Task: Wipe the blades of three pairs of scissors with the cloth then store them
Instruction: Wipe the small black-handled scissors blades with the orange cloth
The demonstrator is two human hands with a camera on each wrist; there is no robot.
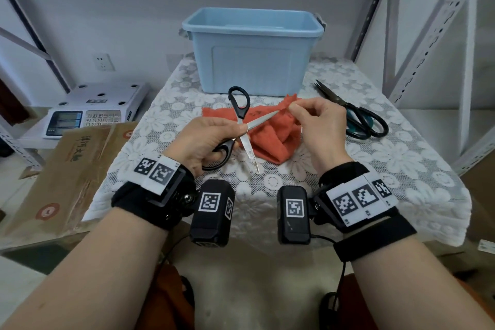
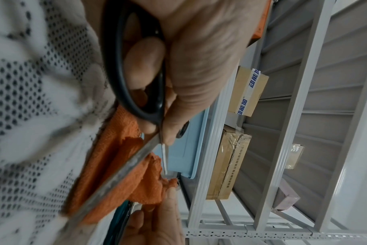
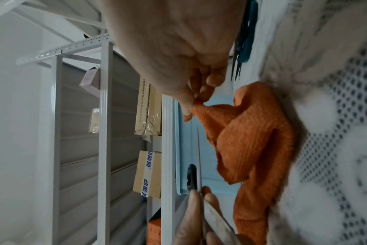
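The left hand [image 1: 203, 142] grips a pair of black-handled scissors [image 1: 242, 126] at the pivot, fingers curled through the near loop, thumb pressed by the joint. The scissors are held above the table, blades spread wide: one steel blade points right toward the cloth [image 1: 267, 132], the other points near and down, its tip dull and spotted. The far loop stands up toward the bin [image 1: 251, 51].

The right hand [image 1: 313, 123] pinches a corner of the orange cloth between thumb and fingertips, lifting that corner; the rest of the cloth lies crumpled on the table, between the hands and the bin.

A second pair of scissors [image 1: 353, 112], dark-bladed with dark teal-lined handles, lies closed at the right, tips pointing far and left.

The table wears a white lace cover [image 1: 375, 169] with a flower pattern. The light blue bin stands open at the far edge. To the left sit a white scale [image 1: 93, 110] and flat cardboard [image 1: 67, 174]. Grey metal shelving [image 2: 283, 116] holding taped boxes frames the room.
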